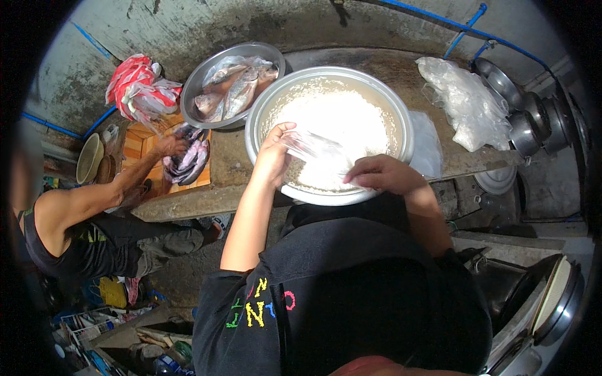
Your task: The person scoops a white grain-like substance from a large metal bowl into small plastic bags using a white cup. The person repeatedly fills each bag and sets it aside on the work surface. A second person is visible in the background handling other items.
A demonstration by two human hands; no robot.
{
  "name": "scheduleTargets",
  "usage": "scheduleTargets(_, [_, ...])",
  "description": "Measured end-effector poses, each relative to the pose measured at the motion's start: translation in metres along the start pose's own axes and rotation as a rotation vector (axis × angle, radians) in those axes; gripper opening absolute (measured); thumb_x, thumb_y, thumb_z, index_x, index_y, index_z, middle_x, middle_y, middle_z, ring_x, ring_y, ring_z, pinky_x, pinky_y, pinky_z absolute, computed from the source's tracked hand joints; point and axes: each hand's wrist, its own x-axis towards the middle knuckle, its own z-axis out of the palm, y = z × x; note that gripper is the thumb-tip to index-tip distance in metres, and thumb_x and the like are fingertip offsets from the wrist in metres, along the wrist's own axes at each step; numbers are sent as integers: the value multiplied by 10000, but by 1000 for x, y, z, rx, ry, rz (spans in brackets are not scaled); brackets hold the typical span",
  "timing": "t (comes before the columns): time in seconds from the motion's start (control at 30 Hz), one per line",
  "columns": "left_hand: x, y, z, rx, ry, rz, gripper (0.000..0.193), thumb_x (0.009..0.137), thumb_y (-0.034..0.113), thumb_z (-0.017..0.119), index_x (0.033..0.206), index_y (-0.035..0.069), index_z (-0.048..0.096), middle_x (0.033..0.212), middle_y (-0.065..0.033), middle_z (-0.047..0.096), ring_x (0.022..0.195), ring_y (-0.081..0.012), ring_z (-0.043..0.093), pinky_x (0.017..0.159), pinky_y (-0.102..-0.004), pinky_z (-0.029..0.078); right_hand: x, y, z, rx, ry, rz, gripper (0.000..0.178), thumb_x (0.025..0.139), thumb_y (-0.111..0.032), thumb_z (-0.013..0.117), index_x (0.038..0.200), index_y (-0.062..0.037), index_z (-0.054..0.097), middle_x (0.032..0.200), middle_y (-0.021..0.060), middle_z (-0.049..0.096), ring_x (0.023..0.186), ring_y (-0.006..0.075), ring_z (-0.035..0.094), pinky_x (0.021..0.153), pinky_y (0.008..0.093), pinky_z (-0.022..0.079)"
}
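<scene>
A large round metal pot [252, 128] holds a heap of white grains, which look like rice [335, 113], brightly lit in the middle. Over its near side I hold a clear thin plastic bag [318, 149] between both hands. My left hand [271, 156] grips the bag's left end, above the pot's left rim. At the pot's near right rim, my right hand [385, 174] pinches the bag's other end with curled fingers. Whether anything is inside the bag, I cannot tell. More clear plastic [427, 143] lies beside the pot on the right.
Behind to the left stands a metal basin [277, 55] of whole fish [239, 91]. Another person's hand [170, 145] touches dark, slender fish [188, 161] on a wooden board [137, 141]. Farther right are a bulky clear bag [467, 106] and several dark pots [525, 135].
</scene>
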Motion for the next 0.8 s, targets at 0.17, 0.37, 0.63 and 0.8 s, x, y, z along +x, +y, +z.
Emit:
scheduleTargets(0.17, [-5,2,-17,-442,-497,-160,198,787,-39,465,959,51,509,694,-4,502,632,-108,487,616,-237,427,29,20,9,-137,675,-92,339,829,-96,492,1165,-68,517,1003,120,557,854,150,520,752,287,429])
scheduleTargets(0.37, [3,-8,-13,1463,-85,642,343,702,-74,499,999,66,597,717,-89,528,696,-250,544,657,-341,445,39,17,8,-716,630,30,431,768,-38,479,1195,-87,496,944,147,519,883,270,521,789,339,414])
scheduleTargets(0.63, [-43,78,30,1414,184,1303,368,644,46,668,935,-39,460,1048,-222,431,978,-369,513,842,-417,434,18,-105,4,-912,1015,-632,452,672,-7,580,1114,-89,537,901,139,521,804,286,540,709,344,448])
scheduleTargets(0.8, [17,32,-23,1374,109,1170,577,652,15,609,1191,27,404,1191,-240,372,1002,-383,504,834,-420,443,58,-55,-12,-911,783,-665,393,673,-18,576,1055,-109,567,866,131,511,790,289,520,708,343,436])
